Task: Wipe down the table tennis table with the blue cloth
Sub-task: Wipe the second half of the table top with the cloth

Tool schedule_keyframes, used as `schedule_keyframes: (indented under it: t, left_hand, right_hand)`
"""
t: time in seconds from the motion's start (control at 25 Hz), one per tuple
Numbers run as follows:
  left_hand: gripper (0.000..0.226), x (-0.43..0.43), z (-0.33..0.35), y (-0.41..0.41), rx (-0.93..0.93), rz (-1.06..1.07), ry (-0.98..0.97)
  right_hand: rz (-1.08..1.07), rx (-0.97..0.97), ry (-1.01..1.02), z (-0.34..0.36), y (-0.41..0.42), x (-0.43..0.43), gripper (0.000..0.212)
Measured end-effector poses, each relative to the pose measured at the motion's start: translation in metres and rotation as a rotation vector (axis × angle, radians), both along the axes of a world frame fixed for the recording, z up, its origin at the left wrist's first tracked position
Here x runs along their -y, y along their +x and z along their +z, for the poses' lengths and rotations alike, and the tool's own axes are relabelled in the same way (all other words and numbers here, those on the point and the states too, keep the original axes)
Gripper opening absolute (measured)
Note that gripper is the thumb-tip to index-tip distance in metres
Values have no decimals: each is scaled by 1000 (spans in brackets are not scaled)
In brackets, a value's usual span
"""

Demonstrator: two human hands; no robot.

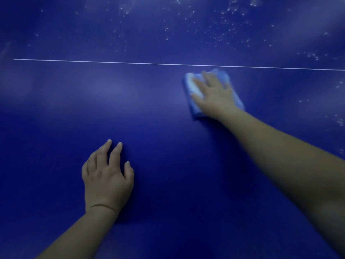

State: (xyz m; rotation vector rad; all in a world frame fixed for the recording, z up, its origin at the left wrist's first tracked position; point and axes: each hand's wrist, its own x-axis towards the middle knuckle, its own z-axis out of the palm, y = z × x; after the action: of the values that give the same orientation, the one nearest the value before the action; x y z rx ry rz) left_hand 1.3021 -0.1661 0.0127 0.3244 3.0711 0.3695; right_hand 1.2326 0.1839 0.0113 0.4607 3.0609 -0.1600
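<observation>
A blue cloth (196, 112), folded into a thick square pad, lies flat on a dark blue table tennis table (56, 109), right of centre and just on the near side of a thin white line (112, 62) that crosses the surface. The right hand (214, 94) lies palm down on top of the cloth with straight, spread fingers, pressing on it rather than gripping it; this area is motion-blurred. The cloth looks soft, light and limp, so it would probably bunch or unfold if pinched by a corner. A flat palm over the middle of the fold, with the fingers reaching towards its far edge, seems the surest way to keep it together while it slides on the smooth, hard top. The left hand (107, 174) rests open on the bare table nearer the person, fingers a little apart, holding nothing, apparently as a brace. Beyond the white line, at upper right, many pale specks (220, 28) dot the surface, which suggests that part has not yet been wiped.
</observation>
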Motion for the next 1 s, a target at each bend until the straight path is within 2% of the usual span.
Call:
schedule_keyframes:
  t: [0.12,0.2,0.24,0.36,0.52,0.6,0.68,0.76,0.88,0.96,1.0]
  left_hand:
    - [59,1,0,0,0,-6,-6]
    - [59,0,0,-1,3,-10,-9]
    - [59,0,0,-1,2,-11,-10]
    - [55,0,0,0,2,-14,8]
    - [46,1,-2,0,0,28,89]
    - [45,1,-2,1,-17,70,129]
    - [45,2,-2,1,-37,119,118]
    - [45,2,-3,1,-50,198,76]
    - [45,3,-6,-1,-42,248,68]
    - [46,2,-8,-2,-51,237,90]
    - [46,2,-9,-2,-59,238,109]
  right_hand:
    - [-433,46,32,2,63,-100,61]
    - [-653,44,-25,4,112,-113,66]
    - [-677,37,-27,1,121,-98,66]
    - [-471,-6,-4,-3,106,-15,62]
    - [169,11,-25,-4,109,134,63]
    - [387,8,-52,-5,145,158,63]
    - [357,-9,-54,-3,166,125,65]
    - [136,7,-1,-3,160,75,64]
    - [-189,6,-15,-1,98,32,59]
    - [-219,7,-46,-1,45,45,57]
    - [-154,14,-44,-1,23,63,56]
